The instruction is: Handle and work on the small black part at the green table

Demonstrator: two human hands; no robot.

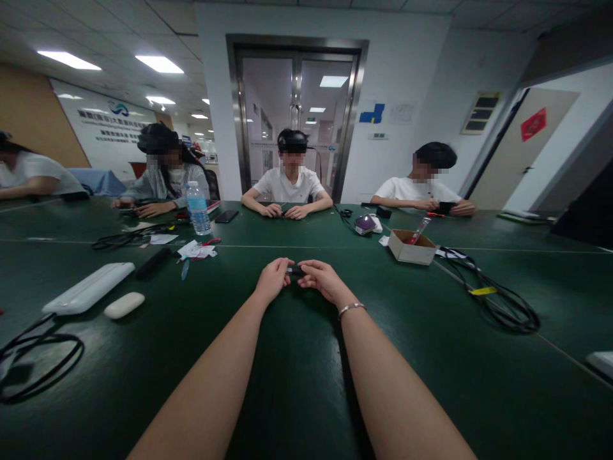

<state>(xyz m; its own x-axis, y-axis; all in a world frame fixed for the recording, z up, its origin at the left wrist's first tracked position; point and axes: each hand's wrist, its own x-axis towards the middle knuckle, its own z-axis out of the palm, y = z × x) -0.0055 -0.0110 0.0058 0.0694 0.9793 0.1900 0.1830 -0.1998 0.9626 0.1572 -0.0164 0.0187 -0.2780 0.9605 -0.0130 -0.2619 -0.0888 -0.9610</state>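
Observation:
A small black stick with a silvery end [297, 271], shaped like a USB drive, is held level just above the green table [297, 358]. My left hand [274, 278] pinches its silvery end between thumb and fingers. From the other side, my right hand [322, 278] grips the black body with thumb and fingertips. Both hands are closed and almost meet around the stick, so its ends are partly hidden by my fingers. A silver bracelet [352, 309] circles my right wrist.
To the left lie a white power bank [90, 287], a white mouse-shaped case [124, 305] and black cables [43, 370]. A water bottle [198, 209] stands farther back. On the right are an open cardboard box [410, 250] and a coiled cable [507, 303]. Several people sit opposite.

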